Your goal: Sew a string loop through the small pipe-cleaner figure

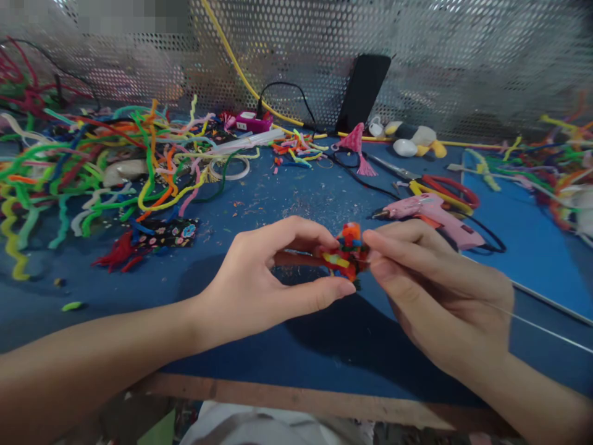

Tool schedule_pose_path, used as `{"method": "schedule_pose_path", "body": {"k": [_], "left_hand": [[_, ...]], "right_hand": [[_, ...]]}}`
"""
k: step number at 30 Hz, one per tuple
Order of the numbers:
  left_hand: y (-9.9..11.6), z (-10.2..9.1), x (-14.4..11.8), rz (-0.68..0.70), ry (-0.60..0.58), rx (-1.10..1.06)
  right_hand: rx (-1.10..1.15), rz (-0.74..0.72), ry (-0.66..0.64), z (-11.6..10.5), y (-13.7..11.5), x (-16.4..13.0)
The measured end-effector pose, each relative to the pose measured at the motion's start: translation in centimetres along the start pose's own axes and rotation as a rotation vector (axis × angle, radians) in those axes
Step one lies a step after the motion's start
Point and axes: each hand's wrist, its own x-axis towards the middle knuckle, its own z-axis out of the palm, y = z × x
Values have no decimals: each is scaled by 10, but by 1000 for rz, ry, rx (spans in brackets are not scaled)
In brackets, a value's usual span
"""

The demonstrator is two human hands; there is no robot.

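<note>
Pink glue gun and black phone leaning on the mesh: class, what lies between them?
In the head view, scissors with red and yellow handles and a black cord lie between glue gun and phone.

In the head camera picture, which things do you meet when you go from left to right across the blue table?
Heap of pipe cleaners → left hand → small multicolour pipe-cleaner piece pinched by both hands → right hand, with the pink glue gun lying behind it → second pile of pipe cleaners at the right edge.

left hand (259,278) + right hand (430,290) pinch pipe-cleaner bundle (347,253) | pink glue gun (430,216) just behind | blue table (278,204)
</note>
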Motion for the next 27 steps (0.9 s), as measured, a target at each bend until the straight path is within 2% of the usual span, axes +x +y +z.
{"method": "schedule_pose_path", "body": {"k": [5, 12, 18, 23, 27], "left_hand": [[1, 0, 0, 62, 9, 2], [3, 2, 0, 52, 45, -27], [4, 2, 0, 75, 87, -25], [3, 2, 1, 126, 79, -11], [2, 1, 1, 103, 60, 12]], "right_hand": [[67, -60, 36, 3, 4, 1], [5, -167, 33, 3, 5, 4], [-9, -182, 24, 3, 12, 5], [-22, -190, -24, 3, 11, 7], [-26, -176, -74, 1, 10, 8]]}}
